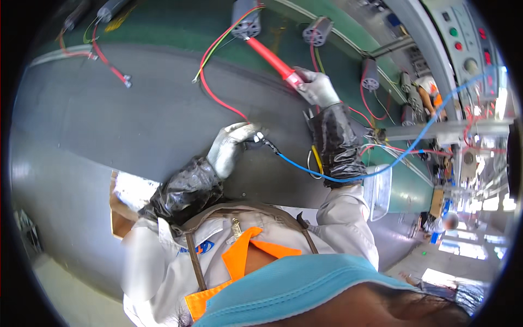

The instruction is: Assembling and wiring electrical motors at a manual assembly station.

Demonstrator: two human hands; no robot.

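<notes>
Wrapped firmly round the handle of the red probe (pixel 269 57), my gloved right hand (pixel 317 87) leaves no slack, and the metal tip meets, or nearly meets, the vented end of the grey motor-like cylinder (pixel 246 19) at the top of the view. With my left hand (pixel 234 140) I pinch the dark fitting (pixel 254 144) that ends the blue cable (pixel 305 166); the red lead (pixel 218 101) from that cylinder runs into the same fingers, though I can't tell how well the two are joined. I judge the tip the weak spot: held at a long slant, it could skid off the end face if my wrist turns. Blue cable crosses my right forearm, so lifting that arm might tug the fitting loose. Near the red lead, the yellow-green wire's (pixel 200 68) terminal lies free and could snag.
</notes>
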